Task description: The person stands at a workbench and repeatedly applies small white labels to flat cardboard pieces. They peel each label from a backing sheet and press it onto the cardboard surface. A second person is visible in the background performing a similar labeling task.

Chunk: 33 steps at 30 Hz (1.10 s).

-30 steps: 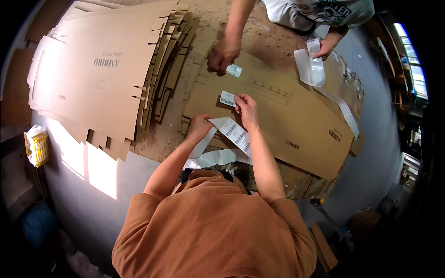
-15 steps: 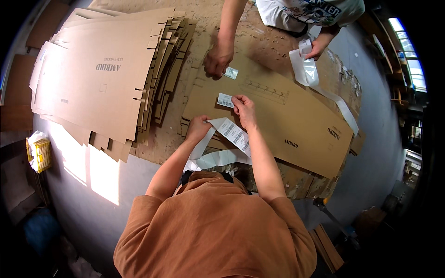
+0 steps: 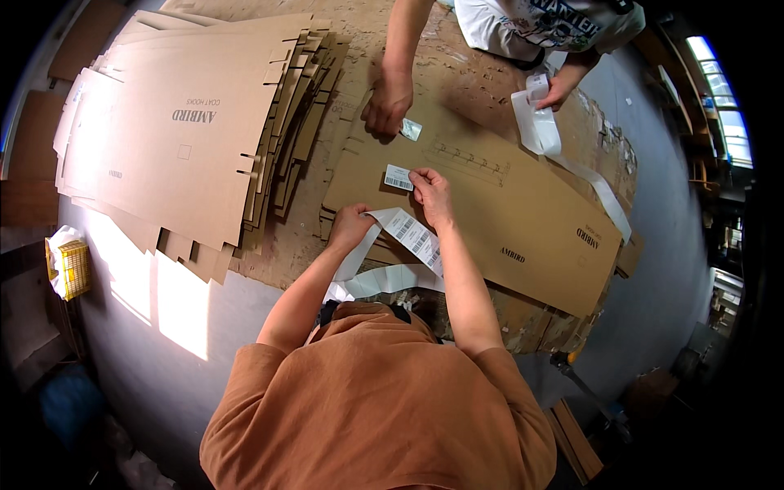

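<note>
My left hand [image 3: 351, 227] pinches a white strip of barcode labels [image 3: 410, 231], which slants down to the right beneath my right forearm and trails over the table's near edge. Between the thumb and fingers of my right hand [image 3: 430, 196] is a single barcode label [image 3: 398, 177], held over the flat printed cardboard sheet [image 3: 523, 212]. Whether that label touches the cardboard, I cannot tell. Just beyond it, a co-worker's hand [image 3: 389, 106] is at a shiny label [image 3: 411, 129] on the same sheet.
A tall stack of flat cardboard blanks [image 3: 204, 90] covers the table's left side. The co-worker's other hand [image 3: 559, 92] holds another label strip [image 3: 539, 122], which hangs across the right of the worn table [image 3: 482, 73]. A yellow basket [image 3: 73, 268] stands at far left.
Both of my hands stay almost in place, still pinching the strip and the label. The co-worker's hand shifts slightly at the shiny label.
</note>
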Each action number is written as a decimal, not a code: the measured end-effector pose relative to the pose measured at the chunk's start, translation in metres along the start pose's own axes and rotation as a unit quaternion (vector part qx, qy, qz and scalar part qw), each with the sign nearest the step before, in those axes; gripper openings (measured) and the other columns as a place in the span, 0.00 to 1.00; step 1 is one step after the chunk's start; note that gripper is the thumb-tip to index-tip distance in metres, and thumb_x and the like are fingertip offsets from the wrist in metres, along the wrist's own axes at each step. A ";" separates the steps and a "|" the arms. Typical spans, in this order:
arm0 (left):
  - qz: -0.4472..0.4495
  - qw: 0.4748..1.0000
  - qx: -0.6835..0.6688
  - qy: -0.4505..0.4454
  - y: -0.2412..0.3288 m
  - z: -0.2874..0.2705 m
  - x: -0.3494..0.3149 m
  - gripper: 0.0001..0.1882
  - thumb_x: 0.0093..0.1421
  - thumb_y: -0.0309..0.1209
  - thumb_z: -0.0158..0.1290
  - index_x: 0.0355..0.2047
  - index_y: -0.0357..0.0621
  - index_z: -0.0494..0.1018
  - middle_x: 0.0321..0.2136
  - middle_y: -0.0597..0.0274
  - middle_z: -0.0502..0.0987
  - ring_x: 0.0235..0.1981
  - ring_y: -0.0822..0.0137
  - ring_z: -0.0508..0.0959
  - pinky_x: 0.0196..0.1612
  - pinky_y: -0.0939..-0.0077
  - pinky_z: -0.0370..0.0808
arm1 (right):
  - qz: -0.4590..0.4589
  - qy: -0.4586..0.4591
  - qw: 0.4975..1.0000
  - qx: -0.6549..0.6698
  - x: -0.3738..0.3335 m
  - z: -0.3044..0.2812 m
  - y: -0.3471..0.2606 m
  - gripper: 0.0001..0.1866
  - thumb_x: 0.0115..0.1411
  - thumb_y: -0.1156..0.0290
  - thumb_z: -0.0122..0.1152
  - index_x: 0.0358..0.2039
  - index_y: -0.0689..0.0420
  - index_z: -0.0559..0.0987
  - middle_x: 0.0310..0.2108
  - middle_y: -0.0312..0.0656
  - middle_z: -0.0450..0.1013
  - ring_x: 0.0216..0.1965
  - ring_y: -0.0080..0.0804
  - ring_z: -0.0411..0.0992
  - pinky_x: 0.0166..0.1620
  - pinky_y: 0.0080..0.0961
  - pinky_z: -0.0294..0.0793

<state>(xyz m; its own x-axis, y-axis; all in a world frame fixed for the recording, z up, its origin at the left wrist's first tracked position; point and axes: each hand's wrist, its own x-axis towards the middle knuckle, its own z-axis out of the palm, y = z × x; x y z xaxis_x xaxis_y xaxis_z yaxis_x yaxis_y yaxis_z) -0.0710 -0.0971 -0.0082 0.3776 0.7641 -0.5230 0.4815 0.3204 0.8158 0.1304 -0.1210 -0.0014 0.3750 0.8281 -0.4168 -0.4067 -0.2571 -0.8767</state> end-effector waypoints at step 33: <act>-0.003 1.000 0.001 -0.004 0.008 -0.002 -0.003 0.12 0.50 0.32 0.56 0.33 0.39 0.79 0.26 0.58 0.81 0.26 0.70 0.78 0.33 0.76 0.72 | 0.001 0.013 0.999 -0.040 0.001 0.006 -0.004 0.07 0.57 0.73 0.60 0.32 0.64 0.76 0.17 0.29 0.66 0.15 0.14 0.59 0.18 0.14 0.55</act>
<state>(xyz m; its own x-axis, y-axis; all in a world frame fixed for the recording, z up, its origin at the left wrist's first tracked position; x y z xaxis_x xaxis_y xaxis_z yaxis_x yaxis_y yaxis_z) -0.0701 -0.0958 0.0001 0.3810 0.7572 -0.5305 0.4853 0.3245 0.8119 0.1278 -0.1159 0.0032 0.3964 0.8139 -0.4247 -0.3404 -0.2993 -0.8913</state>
